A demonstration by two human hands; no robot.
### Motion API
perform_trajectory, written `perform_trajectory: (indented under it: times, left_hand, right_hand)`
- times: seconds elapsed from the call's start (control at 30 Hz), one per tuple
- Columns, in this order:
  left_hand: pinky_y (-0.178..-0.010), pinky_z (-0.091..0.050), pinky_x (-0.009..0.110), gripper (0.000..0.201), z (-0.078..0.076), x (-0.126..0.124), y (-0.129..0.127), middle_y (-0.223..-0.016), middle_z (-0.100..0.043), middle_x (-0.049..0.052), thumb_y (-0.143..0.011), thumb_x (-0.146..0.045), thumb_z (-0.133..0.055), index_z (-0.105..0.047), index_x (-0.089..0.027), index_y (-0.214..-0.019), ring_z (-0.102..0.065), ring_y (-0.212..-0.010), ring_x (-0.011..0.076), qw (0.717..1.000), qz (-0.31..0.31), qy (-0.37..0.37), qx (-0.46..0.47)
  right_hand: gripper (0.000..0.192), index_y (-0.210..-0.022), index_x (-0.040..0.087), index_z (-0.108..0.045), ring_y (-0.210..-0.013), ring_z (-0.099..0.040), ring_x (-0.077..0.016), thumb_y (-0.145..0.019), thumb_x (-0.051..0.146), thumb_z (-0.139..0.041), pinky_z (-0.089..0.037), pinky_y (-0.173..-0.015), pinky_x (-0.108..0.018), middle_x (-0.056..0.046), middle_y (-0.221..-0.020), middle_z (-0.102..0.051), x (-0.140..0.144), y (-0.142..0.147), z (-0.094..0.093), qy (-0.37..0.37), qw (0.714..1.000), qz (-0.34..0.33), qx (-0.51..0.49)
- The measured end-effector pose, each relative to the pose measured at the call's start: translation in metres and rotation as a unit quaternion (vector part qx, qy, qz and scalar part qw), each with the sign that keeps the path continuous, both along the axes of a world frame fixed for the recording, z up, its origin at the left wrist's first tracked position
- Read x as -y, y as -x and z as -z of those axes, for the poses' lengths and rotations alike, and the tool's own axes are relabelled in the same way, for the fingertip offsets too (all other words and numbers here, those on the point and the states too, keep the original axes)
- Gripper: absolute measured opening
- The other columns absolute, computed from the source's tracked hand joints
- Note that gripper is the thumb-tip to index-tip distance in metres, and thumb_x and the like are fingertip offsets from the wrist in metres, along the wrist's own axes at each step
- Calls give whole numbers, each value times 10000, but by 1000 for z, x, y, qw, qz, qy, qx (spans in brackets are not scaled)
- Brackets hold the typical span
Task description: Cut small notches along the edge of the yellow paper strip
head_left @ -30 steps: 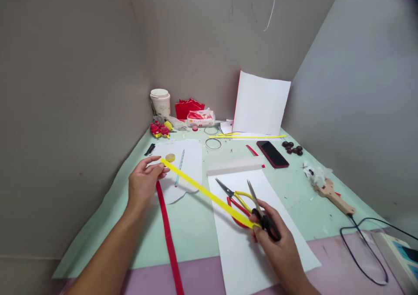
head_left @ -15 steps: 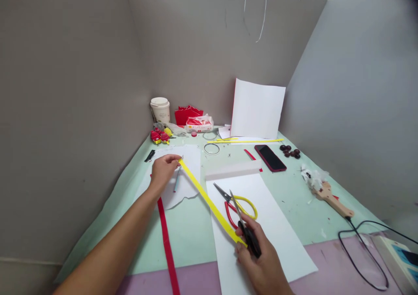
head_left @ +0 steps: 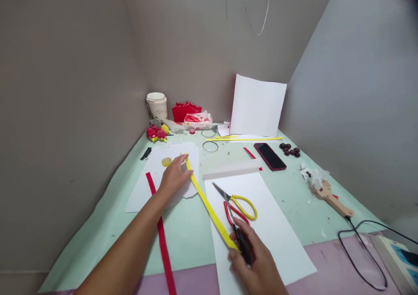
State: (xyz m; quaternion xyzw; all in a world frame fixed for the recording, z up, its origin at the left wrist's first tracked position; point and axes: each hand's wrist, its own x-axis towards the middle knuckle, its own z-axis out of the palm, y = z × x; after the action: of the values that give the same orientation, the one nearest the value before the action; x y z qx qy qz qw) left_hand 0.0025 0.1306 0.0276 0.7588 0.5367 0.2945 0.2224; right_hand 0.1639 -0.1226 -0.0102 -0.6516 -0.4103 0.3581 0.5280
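A long yellow paper strip [head_left: 209, 205] stretches between my two hands. My left hand [head_left: 174, 177] pinches its far end over a white sheet [head_left: 148, 190]. My right hand [head_left: 254, 262] holds the near end together with black-handled scissors [head_left: 238, 234], blades pointing away. Right beside the blades, a second pair of scissors with red and yellow handles [head_left: 240, 205] lies on a long white sheet [head_left: 274, 229]. A red paper strip [head_left: 161, 242] runs under my left forearm.
At the back stand a paper cup [head_left: 156, 105], red paper pieces [head_left: 184, 110], a propped white card [head_left: 257, 105] and wire rings [head_left: 210, 146]. A phone [head_left: 270, 156], dark beads [head_left: 290, 149], a wooden-handled tool [head_left: 331, 197] with black cable [head_left: 362, 247] lie right. Grey walls enclose the table.
My left hand moved right and down onto the white sheet with the strip's far end. My right hand drew left and nearer with the scissors, so the strip now runs more steeply.
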Motion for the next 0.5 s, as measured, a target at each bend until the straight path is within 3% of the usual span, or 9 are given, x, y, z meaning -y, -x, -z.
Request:
perform_trajectory:
  times: [0.1,0.37,0.5]
  left_hand:
    - [-1095,-322,382,608,3,0,-1,-1458,-468,77,-766,-259,-621,-485,-215,-1357,-402,-1348,261,999,12,-15,-30]
    - [-1076,-341,377,595,7,4,1,-1462,-462,81,-808,-318,-583,-461,-201,-1379,-419,-1335,269,995,28,-24,-90]
    - [-1078,-326,388,560,10,4,2,-1448,-471,105,-824,-340,-567,-484,-195,-1359,-414,-1333,276,992,29,-42,-115]
  right_hand:
    - [532,-1256,256,-598,-815,-666,-220,-726,283,-634,-585,-664,-293,-72,-1007,-680,0,2,0,-2,1000,1,1]
    - [536,-1251,247,-598,-911,-668,-237,-717,245,-640,-578,-705,-290,-81,-1023,-689,2,5,4,1,1000,-22,-8]
    - [541,-1263,260,-592,-868,-669,-232,-724,247,-639,-576,-722,-317,-78,-1019,-680,2,6,9,10,999,-30,-9]
